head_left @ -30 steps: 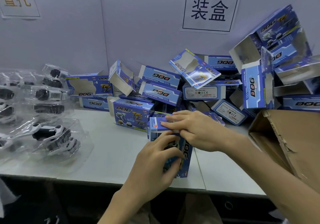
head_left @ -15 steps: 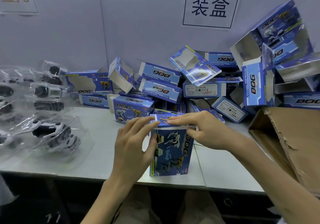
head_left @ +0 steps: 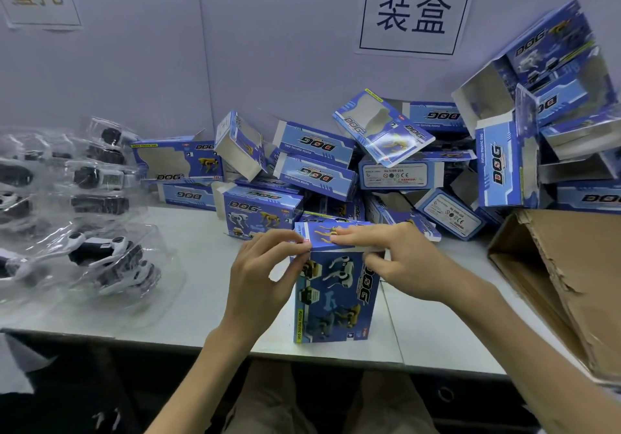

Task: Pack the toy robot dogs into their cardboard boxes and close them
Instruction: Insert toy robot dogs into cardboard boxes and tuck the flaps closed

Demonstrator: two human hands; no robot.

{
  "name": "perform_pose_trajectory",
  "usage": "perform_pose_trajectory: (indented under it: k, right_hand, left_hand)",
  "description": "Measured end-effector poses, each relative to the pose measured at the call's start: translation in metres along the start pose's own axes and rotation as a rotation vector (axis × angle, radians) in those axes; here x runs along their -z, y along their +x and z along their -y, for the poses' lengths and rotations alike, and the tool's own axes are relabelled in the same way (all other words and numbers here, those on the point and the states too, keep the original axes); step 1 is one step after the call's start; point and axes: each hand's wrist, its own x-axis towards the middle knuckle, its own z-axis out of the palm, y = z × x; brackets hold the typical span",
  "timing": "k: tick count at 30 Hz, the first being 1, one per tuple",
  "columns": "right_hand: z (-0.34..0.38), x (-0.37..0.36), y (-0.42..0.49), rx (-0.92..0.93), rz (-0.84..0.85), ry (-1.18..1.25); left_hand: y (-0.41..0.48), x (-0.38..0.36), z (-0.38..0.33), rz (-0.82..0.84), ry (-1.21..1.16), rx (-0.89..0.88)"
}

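A blue cardboard toy dog box (head_left: 336, 299) stands on end near the front edge of the grey table (head_left: 188, 285). Its top flap lies almost folded down. My left hand (head_left: 265, 275) pinches the flap's left corner with fingertips and thumb. My right hand (head_left: 396, 259) presses its fingers on the flap's top and holds the right upper edge with the thumb. Whatever is inside the box is hidden. White and black toy robot dogs in clear plastic shells (head_left: 100, 255) lie at the left.
A heap of several blue boxes (head_left: 316, 171), many open, is piled against the back wall. A big brown carton (head_left: 564, 275) lies open at the right. More plastic shells with dogs (head_left: 97, 178) are stacked at far left.
My left hand moved from gripping the box's front up to the flap's left corner. The flap has come down further onto the box top, and the box front now shows.
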Motion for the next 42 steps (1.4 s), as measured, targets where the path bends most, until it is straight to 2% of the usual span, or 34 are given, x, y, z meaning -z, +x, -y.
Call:
perform_pose_trajectory:
  k: [7, 13, 24, 29, 35, 42]
  right_hand:
    - [-0.022, -0.003, -0.007, -0.025, -0.190, 0.279]
    - [-0.032, -0.019, -0.019, 0.023, -0.367, 0.294]
    - [-0.032, -0.014, -0.017, 0.067, -0.365, 0.148]
    - [-0.032, -0.018, -0.017, 0.106, -0.427, 0.080]
    - [-0.036, -0.026, -0.024, 0.055, -0.391, 0.206]
    - [-0.032, -0.043, -0.021, 0.016, -0.510, 0.430]
  left_hand:
    - [-0.006, -0.006, 0.004, -0.023, -0.142, 0.040]
    - [-0.008, -0.010, -0.001, -0.062, -0.199, 0.074]
    - [-0.008, -0.007, -0.003, -0.092, -0.154, 0.075]
    - [-0.009, -0.009, -0.003, -0.099, -0.165, 0.078]
    - [-0.007, -0.008, -0.005, -0.097, -0.192, 0.091]
    - [-0.006, -0.008, -0.007, -0.092, -0.213, 0.123]
